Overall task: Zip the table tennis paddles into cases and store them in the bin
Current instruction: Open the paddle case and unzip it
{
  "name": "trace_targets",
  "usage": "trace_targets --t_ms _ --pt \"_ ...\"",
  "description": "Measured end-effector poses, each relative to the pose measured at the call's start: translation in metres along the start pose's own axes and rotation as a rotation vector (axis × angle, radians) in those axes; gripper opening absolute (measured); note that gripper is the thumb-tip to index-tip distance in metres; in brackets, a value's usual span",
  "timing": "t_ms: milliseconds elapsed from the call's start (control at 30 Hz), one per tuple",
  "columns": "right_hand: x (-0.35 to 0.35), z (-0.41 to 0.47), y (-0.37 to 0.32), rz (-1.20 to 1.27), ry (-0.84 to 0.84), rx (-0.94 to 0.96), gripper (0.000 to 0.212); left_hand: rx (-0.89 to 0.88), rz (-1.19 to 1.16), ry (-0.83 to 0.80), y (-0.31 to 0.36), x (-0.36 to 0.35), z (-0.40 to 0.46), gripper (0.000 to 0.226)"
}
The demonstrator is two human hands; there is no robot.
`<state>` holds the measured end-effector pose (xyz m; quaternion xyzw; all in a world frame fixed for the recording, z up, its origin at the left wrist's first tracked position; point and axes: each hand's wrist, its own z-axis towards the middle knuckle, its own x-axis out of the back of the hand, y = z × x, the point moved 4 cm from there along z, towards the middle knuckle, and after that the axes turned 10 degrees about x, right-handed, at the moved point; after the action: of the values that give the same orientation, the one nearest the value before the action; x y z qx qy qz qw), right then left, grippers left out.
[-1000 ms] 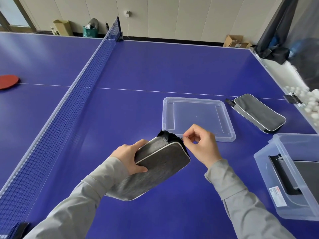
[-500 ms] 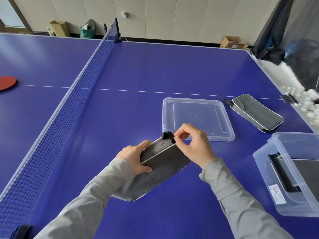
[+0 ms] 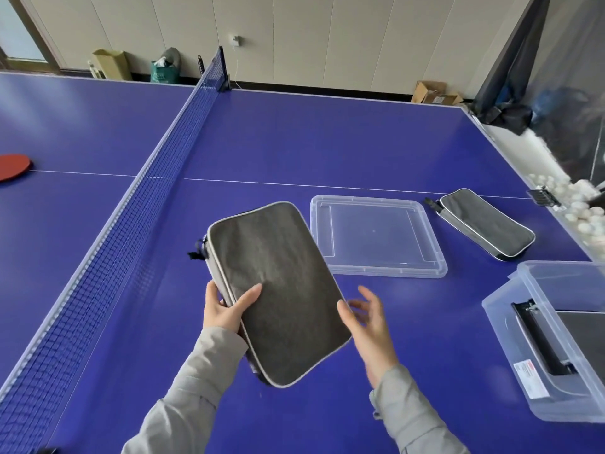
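Note:
A grey paddle case point(image 3: 278, 290) with a pale piped edge is held up above the blue table, its flat side toward me and its zipper pull at the upper left corner. My left hand point(image 3: 227, 308) grips its left edge, thumb on the front. My right hand point(image 3: 368, 317) hovers at the case's right edge with fingers spread, blurred. A second grey case point(image 3: 487, 224) lies flat at the right. The clear bin point(image 3: 527, 348) stands at the right edge with a dark case point(image 3: 579, 332) inside.
The bin's clear lid point(image 3: 376, 237) lies flat just behind the held case. The net point(image 3: 131, 217) runs along the left. A red paddle point(image 3: 13, 165) lies beyond the net. White balls point(image 3: 579, 204) are piled off the table's right side.
My right hand has let go of the zipper pull and opened. The left hand has lifted and turned the case so its broad side faces me.

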<state>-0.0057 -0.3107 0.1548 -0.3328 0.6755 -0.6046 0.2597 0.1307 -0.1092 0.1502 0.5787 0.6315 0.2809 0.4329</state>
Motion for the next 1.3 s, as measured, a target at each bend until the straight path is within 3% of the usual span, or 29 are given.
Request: trace_targets --t_ms 133,200,433,633,700,800,900,1033,1167,1300 --pt "-0.027 -0.021 0.015 0.363 0.002 -0.152 0.072 0.128 -0.190 0.062 -0.017 -0.002 0.006 0.051" --pt "-0.037 -0.025 0.014 0.474 0.019 -0.206 0.072 0.172 -0.244 0.062 -0.024 -0.005 0.006 0.055" --pt "-0.030 -0.023 0.010 0.485 0.146 -0.197 0.064 0.265 -0.363 -0.032 -0.038 -0.013 -0.003 0.061" --pt "-0.017 -0.023 0.007 0.511 0.179 -0.173 0.061 0.299 -0.237 -0.236 -0.034 -0.006 -0.003 0.012" --pt "-0.007 -0.024 0.006 0.519 0.186 -0.171 0.062 0.314 -0.165 -0.303 -0.030 0.004 0.000 0.009" --pt "0.012 -0.025 0.002 0.504 0.163 -0.154 0.062 0.322 -0.099 -0.321 -0.014 0.021 0.013 0.016" --pt "0.031 -0.025 -0.004 0.456 0.144 -0.126 0.062 0.318 -0.054 -0.344 0.007 0.034 0.039 0.037" --pt "0.052 -0.026 -0.013 0.405 0.120 -0.091 0.060 0.303 0.185 -0.501 0.025 0.017 0.056 0.055" --pt "0.073 -0.032 -0.020 0.332 0.108 -0.077 0.058 0.270 0.381 -0.607 0.022 -0.013 0.055 0.096" --pt "0.095 -0.038 -0.023 0.257 0.191 -0.048 0.054 0.250 0.422 -0.579 0.005 -0.031 0.041 0.102"
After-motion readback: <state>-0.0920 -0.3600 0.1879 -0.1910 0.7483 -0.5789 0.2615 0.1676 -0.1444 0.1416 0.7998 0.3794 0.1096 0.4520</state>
